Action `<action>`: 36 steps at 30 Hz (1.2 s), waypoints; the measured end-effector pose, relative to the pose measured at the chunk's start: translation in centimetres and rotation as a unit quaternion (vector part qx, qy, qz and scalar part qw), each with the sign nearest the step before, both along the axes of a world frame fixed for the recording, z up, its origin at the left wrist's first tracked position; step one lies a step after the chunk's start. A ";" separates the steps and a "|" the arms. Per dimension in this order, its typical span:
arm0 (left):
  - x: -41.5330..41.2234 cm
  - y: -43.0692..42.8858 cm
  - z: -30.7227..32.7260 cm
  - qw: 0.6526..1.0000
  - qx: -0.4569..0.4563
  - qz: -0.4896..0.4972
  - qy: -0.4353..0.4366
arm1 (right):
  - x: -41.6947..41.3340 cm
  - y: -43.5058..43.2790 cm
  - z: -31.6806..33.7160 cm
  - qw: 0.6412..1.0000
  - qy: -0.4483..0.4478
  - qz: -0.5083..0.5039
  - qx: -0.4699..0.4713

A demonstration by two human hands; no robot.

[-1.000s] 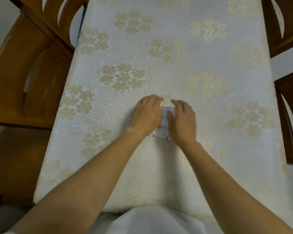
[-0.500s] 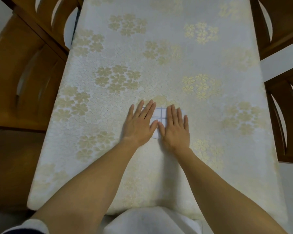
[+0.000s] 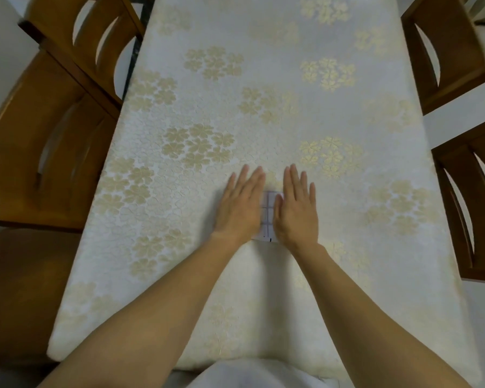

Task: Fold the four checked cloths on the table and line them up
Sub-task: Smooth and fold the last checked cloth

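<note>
Cloth [image 3: 268, 217] beneath left hand [image 3: 240, 210], right hand [image 3: 298, 212]

A matt embossed tablecloth [image 3: 263, 107], thin checked cloth [image 3: 268, 217] and smooth, satin-finished wooden chairs [image 3: 53, 141].

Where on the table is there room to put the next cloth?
Lots of room. The tablecloth lies bare between the left hand and the left-side chairs, between the right hand and the right-side chairs, and past them toward the far end. It is crowded only where both hands press the folded checked cloth.
</note>
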State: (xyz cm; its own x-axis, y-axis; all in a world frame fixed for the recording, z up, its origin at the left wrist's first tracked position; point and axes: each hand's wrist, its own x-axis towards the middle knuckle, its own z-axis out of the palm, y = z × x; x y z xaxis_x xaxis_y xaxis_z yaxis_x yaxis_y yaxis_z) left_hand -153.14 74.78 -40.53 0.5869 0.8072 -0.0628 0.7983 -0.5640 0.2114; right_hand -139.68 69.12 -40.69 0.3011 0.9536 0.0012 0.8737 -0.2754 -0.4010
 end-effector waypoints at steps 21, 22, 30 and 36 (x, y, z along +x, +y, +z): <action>-3.4 -0.3 -2.4 0.989 -0.060 0.097 0.091 | 3.9 -3.5 -2.8 0.981 -0.072 0.011 -0.179; -3.9 -0.2 -2.2 0.988 -0.057 0.098 0.100 | 4.3 -3.6 -2.5 0.979 -0.066 -0.003 -0.191; 0.3 -0.8 -0.7 0.997 -0.038 0.009 0.064 | -2.4 -0.9 -1.1 0.993 -0.024 0.080 -0.085; -1.9 -0.8 -2.9 0.994 -0.067 0.004 0.085 | -1.8 -2.6 -3.4 0.986 -0.031 0.097 -0.135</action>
State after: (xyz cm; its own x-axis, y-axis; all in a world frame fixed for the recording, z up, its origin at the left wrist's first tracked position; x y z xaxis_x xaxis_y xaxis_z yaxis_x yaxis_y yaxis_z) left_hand -155.06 73.96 -43.40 0.5522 0.7896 -0.2677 0.8333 -0.5331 0.1463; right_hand -141.44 66.56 -44.10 0.1204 0.9616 -0.2468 0.9410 -0.1898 -0.2802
